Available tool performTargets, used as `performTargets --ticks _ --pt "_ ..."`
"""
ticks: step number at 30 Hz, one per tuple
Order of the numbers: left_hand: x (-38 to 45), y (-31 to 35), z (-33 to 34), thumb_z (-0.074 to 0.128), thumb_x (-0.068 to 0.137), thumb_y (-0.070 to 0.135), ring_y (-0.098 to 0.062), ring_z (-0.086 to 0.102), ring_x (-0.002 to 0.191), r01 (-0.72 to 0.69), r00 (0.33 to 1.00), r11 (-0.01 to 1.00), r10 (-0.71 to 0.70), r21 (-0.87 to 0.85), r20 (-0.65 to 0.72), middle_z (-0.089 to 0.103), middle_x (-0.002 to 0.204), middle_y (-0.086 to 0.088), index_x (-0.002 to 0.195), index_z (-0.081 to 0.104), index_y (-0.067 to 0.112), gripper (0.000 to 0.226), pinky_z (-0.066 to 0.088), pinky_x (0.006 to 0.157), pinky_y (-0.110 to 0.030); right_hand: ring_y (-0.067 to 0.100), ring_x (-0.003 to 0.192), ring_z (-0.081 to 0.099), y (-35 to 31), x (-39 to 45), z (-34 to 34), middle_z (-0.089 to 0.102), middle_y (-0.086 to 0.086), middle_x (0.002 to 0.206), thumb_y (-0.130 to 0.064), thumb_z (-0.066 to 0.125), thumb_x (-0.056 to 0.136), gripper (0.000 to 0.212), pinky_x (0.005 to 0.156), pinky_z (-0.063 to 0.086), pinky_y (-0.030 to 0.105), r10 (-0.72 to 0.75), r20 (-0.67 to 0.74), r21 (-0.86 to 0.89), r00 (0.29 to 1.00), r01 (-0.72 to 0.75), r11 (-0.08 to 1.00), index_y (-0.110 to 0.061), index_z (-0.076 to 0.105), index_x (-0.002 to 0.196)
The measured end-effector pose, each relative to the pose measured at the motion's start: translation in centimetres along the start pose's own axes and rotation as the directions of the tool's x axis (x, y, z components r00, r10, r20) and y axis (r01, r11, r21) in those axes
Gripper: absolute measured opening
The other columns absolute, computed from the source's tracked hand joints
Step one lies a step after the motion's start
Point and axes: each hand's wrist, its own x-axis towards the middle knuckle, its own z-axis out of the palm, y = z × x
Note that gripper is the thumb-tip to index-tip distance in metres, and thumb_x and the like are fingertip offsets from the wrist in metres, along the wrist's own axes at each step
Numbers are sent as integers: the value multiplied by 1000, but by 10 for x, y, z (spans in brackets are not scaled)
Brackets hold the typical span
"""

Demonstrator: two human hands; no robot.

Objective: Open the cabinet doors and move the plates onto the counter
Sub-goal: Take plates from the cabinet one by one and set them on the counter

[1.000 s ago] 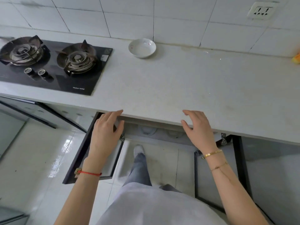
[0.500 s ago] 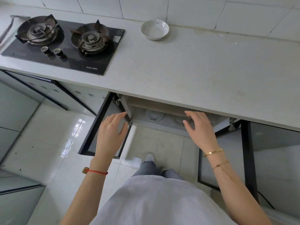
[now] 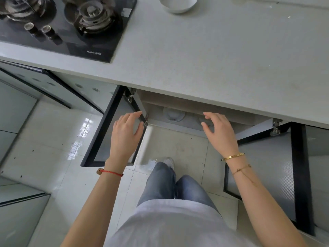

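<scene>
Both black-framed cabinet doors stand swung open under the pale counter: the left door and the right door. Inside the cabinet, a white plate lies on the shelf, and a second one sits mostly hidden behind my right hand. My left hand hovers with fingers spread at the left door's hinge edge, holding nothing. In front of the cabinet opening, my right hand is open and empty too.
A white bowl sits at the back of the counter. A black two-burner gas hob fills the counter's left. Closed glass-front cabinet doors run to the left. My legs stand on the tiled floor between the doors.
The camera has tilted downward and moved in, showing more of the cabinet inside. Both hands dropped from the counter edge to the cabinet opening.
</scene>
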Motion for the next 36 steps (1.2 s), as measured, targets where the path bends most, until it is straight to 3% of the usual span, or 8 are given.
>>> performTargets --ticks 12,18,24,32,36 --pt "35 -93 196 55 92 22 -24 59 105 -2 999 1000 3 22 -45 66 111 -2 122 58 16 31 46 88 -39 21 109 53 127 39 168 63 3 114 -26 53 94 34 91 47 39 22 -29 -2 999 -22 1000 -13 55 126" --pt "81 -141 294 57 90 20 -29 62 99 -72 992 997 71 -8 -100 67 106 -7 115 62 10 27 50 86 -45 26 106 54 190 87 246 64 6 112 -25 55 93 35 86 48 39 -10 -129 -7 992 9 1000 -12 55 125" --pt "138 -175 369 56 90 22 -26 63 98 -161 976 987 157 -13 -152 68 106 -7 116 61 10 29 51 84 -40 30 105 58 242 153 308 65 11 110 -28 55 92 36 84 51 44 -34 -241 -11 970 32 999 -11 56 123" --pt "229 -177 430 60 88 23 -28 66 102 10 999 981 -19 -192 -47 69 115 -9 121 62 9 36 51 92 -38 39 98 59 279 247 339 65 22 107 -26 59 90 34 79 49 41 9 -325 -4 946 -11 1000 -5 59 117" --pt "261 -172 448 62 88 27 -28 65 106 54 998 980 -55 -193 1 69 117 -11 120 63 10 36 50 95 -38 39 95 61 283 275 344 65 24 103 -29 58 90 32 75 49 39 54 -277 -3 959 -57 998 -1 61 107"
